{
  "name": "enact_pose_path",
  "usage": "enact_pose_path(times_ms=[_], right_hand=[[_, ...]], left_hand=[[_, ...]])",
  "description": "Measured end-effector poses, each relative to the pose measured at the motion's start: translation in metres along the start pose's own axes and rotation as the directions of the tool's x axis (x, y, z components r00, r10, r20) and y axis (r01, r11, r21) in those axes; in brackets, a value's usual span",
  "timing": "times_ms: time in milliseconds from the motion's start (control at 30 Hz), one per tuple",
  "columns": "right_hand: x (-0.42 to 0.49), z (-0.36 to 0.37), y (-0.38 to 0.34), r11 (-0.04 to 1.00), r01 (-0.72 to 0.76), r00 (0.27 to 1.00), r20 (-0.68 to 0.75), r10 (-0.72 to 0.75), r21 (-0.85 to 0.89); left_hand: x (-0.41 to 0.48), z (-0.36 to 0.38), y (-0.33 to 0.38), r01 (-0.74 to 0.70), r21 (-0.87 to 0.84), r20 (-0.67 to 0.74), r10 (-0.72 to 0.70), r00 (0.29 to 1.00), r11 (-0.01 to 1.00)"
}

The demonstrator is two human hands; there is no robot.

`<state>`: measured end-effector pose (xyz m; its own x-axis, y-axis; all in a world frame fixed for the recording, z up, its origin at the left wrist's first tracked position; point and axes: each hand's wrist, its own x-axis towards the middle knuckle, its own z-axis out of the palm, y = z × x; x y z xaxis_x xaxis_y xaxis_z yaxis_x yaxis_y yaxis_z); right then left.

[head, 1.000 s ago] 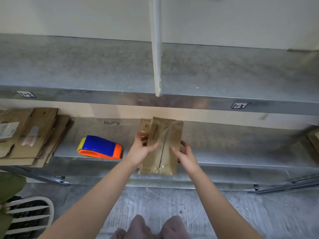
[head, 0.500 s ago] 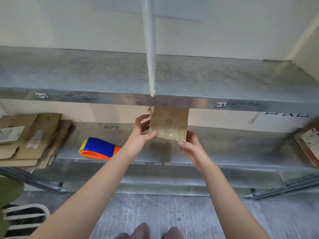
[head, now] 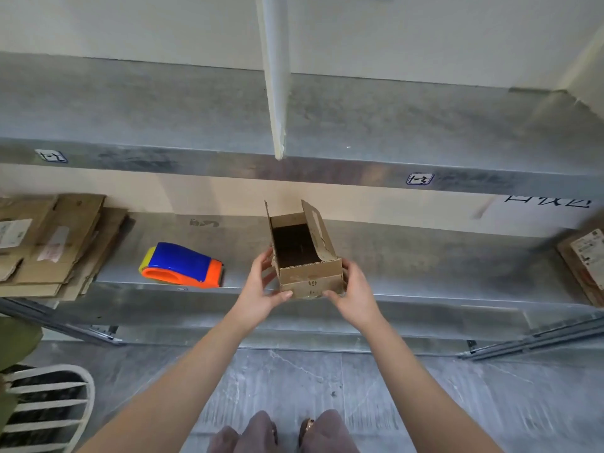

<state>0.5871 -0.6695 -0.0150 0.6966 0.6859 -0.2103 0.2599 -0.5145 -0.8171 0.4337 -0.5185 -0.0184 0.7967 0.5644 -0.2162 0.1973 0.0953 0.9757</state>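
Note:
A small brown cardboard box (head: 305, 274) stands upright with its top flaps open and its dark inside showing, at the front edge of the lower metal shelf (head: 425, 263). My left hand (head: 261, 289) grips its left side, thumb on the near face. My right hand (head: 354, 294) grips its right side, thumb curled under the near bottom corner. A blue, orange and yellow tape dispenser (head: 181, 266) lies on the same shelf to the left of the box.
Flattened cardboard sheets (head: 49, 246) are stacked at the shelf's left end, and another labelled carton (head: 585, 259) lies at the right end. An upper metal shelf (head: 196, 125) with a white upright divider (head: 276, 76) overhangs. A white slatted basket (head: 45, 407) stands on the floor at lower left.
The box was held with its taped bottom toward me, then lifted near the upper shelf's edge; now it is turned upright, open top up, and lowered to the lower shelf's front edge.

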Motion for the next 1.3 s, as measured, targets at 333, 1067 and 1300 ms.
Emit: enact_pose_path(times_ms=[333, 1067, 1300], right_hand=[[0.007, 0.036, 0.041, 0.998, -0.02, 0.998, 0.054, 0.016, 0.062], [-0.064, -0.035, 0.043, 0.915, -0.021, 0.943, -0.296, 0.152, 0.403], [-0.095, -0.14, 0.103, 0.919, -0.004, 0.911, -0.377, 0.166, 0.395]], left_hand=[[0.009, -0.011, -0.05, 0.057, 0.295, 0.047, -0.074, 0.996, 0.954], [0.012, 0.009, 0.024, -0.399, 0.9, 0.381, 0.13, 0.915, 0.174], [0.034, 0.115, 0.034, -0.482, 0.874, 0.469, 0.163, 0.868, 0.056]])
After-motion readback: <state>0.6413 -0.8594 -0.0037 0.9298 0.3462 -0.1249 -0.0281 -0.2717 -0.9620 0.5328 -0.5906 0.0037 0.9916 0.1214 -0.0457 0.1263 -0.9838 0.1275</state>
